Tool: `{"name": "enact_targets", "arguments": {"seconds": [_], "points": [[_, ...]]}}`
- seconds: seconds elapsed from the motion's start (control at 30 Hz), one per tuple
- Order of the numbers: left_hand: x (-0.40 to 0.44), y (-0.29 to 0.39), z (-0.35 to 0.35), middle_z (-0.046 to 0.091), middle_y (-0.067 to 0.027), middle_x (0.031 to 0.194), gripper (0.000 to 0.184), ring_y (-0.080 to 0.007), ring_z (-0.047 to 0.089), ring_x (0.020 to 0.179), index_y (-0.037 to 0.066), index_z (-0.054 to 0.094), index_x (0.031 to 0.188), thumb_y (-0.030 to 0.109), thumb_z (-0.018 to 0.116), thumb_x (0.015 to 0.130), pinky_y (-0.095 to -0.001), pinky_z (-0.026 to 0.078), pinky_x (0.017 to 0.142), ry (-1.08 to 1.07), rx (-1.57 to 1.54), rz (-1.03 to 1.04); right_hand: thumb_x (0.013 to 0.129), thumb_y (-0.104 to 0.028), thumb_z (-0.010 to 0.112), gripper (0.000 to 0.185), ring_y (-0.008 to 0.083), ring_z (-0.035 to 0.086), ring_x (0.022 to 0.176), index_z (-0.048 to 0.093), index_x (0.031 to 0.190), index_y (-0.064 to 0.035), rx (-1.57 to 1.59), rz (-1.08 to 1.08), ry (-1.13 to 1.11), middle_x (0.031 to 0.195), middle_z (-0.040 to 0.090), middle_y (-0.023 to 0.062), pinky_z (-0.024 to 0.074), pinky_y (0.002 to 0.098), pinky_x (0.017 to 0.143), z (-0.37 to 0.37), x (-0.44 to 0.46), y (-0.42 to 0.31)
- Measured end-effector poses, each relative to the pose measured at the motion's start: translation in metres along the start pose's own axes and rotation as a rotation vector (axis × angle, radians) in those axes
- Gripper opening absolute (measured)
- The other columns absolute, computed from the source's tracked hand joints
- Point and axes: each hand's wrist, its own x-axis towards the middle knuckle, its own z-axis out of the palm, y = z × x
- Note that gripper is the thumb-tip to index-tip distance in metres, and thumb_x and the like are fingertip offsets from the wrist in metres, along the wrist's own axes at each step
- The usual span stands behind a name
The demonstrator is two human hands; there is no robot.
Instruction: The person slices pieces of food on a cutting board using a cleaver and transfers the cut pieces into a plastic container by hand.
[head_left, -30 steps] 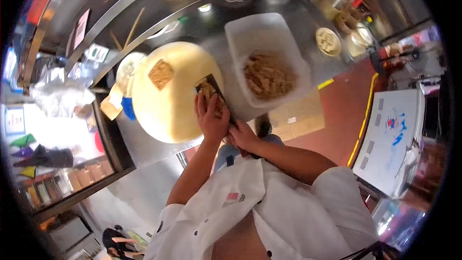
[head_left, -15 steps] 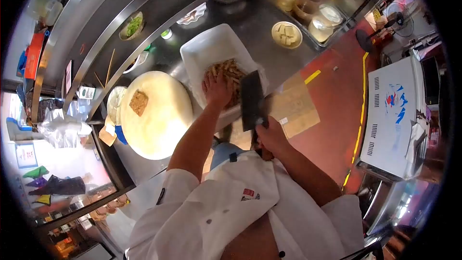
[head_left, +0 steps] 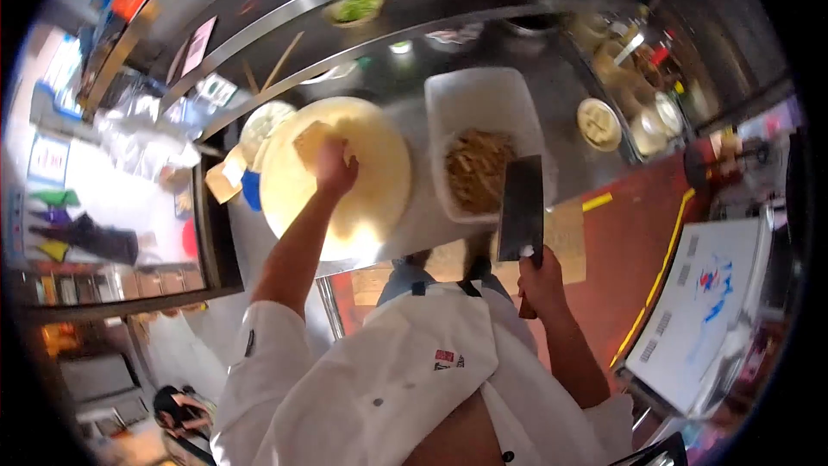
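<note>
My right hand [head_left: 542,283] grips the handle of a cleaver [head_left: 522,207], its broad dark blade pointing up and held in front of the white tub's near right side. In the tub [head_left: 474,95] lies a heap of brown strips [head_left: 476,168]. On the round pale chopping block [head_left: 379,147] rests a tan, flat squarish piece of food [head_left: 312,145]. My left hand [head_left: 336,171] is over the block at that piece's right edge, thumb apart from the fingers. Motion blur hides whether the fingertips touch it.
A bowl of pale pieces [head_left: 599,125] and a tray of seasoning containers [head_left: 638,91] stand on the right. Chopped greens [head_left: 357,7] sit on the shelf above. A white chest-like appliance [head_left: 703,311] is at right. Another person [head_left: 177,410] shows at lower left.
My left hand has left the strips in the tub and moved left to the tan piece on the chopping block. The cleaver stays in my right hand. The view has turned left.
</note>
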Motion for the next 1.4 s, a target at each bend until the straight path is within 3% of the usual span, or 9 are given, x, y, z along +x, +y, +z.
{"name": "enact_targets", "arguments": {"seconds": [0.07,0.13,0.33,0.6,0.7,0.77,0.9,1.1,1.4], "points": [[0.008,-0.084,-0.001,0.05,-0.0202,0.147,0.068,-0.0419,0.047,0.134,0.009,0.05,0.146,0.023,0.071,0.083,-0.0502,0.038,0.115,0.071,0.22,0.236,0.1,-0.015,0.059,0.016,0.0159,0.057,0.057,0.052,0.108,-0.0025,-0.029,-0.051,-0.059,0.075,0.058,0.0066,0.0484,0.0354,0.051,0.037,-0.001,-0.013],[0.011,-0.086,-0.051,0.045,-0.0197,0.153,0.088,-0.0418,0.041,0.141,0.01,0.039,0.155,0.032,0.077,0.079,-0.051,0.033,0.119,-0.261,0.134,-0.109,0.101,-0.015,0.06,0.018,0.0155,0.058,0.058,0.053,0.111,-0.0015,-0.036,-0.113,-0.119,0.076,0.058,0.0062,0.049,0.0347,0.051,0.075,0.0,-0.023],[0.023,-0.151,-0.033,0.038,-0.0194,0.161,0.115,-0.0411,0.029,0.152,0.011,0.032,0.159,0.042,0.089,0.064,-0.0507,0.027,0.123,-0.236,-0.026,-0.02,0.101,-0.016,0.061,0.018,0.0156,0.06,0.061,0.056,0.108,-0.0009,-0.186,-0.053,-0.183,0.077,0.061,0.0067,0.0499,0.035,0.055,0.168,0.018,-0.038],[-0.001,-0.124,-0.057,0.041,-0.0193,0.158,0.109,-0.0393,0.038,0.145,0.007,0.039,0.155,0.039,0.088,0.064,-0.0521,0.027,0.123,-0.282,-0.14,-0.047,0.099,-0.017,0.064,0.021,0.017,0.059,0.058,0.055,0.109,-0.0017,-0.396,-0.132,-0.187,0.074,0.059,0.0071,0.0499,0.0349,0.052,0.222,0.043,-0.011],[-0.034,-0.117,-0.092,0.041,-0.0184,0.158,0.105,-0.0391,0.036,0.147,0.01,0.039,0.155,0.037,0.087,0.065,-0.0518,0.025,0.124,-0.556,-0.147,0.302,0.099,-0.02,0.064,0.023,0.0159,0.058,0.055,0.054,0.11,-0.003,-0.495,-0.126,-0.213,0.073,0.057,0.0063,0.051,0.0334,0.05,0.228,0.053,-0.013],[-0.061,-0.121,-0.099,0.043,-0.0183,0.155,0.099,-0.0382,0.039,0.144,0.009,0.044,0.152,0.033,0.087,0.065,-0.0501,0.023,0.125,-0.449,-0.034,0.497,0.099,-0.021,0.065,0.023,0.0151,0.058,0.055,0.054,0.111,-0.0038,-0.502,-0.071,-0.233,0.074,0.058,0.0061,0.0511,0.0332,0.05,0.227,0.058,-0.01],[-0.105,-0.125,-0.12,0.052,-0.0168,0.145,0.078,-0.039,0.046,0.138,0.01,0.055,0.141,0.028,0.084,0.071,-0.0507,0.031,0.12,-0.201,-0.237,0.24,0.101,-0.027,0.063,0.032,0.0393,0.068,0.077,0.059,0.116,0.0008,-0.779,-0.292,-0.164,0.089,0.069,0.0218,0.0536,0.0478,0.072,0.233,0.055,-0.026],[-0.127,-0.101,-0.064,0.064,-0.015,0.117,0.021,-0.041,0.058,0.112,0.007,0.071,0.103,0.013,0.072,0.082,-0.0498,0.05,0.097,0.087,-0.326,0.165,0.101,-0.028,0.059,0.029,0.0462,0.068,0.084,0.06,0.115,-0.0027,-1.14,-0.517,-0.26,0.09,0.07,0.0236,0.0532,0.0552,0.073,0.288,0.056,-0.079],[-0.137,-0.106,-0.04,0.065,-0.0103,0.122,0.026,-0.0372,0.057,0.116,0.011,0.073,0.106,0.019,0.074,0.082,-0.0443,0.051,0.099,0.157,-0.213,0.175,0.101,-0.023,0.057,0.016,0.0445,0.067,0.081,0.058,0.104,-0.0075,-1.23,-0.793,-0.412,0.089,0.069,0.0195,0.0523,0.0552,0.07,0.33,0.07,-0.095]]}}
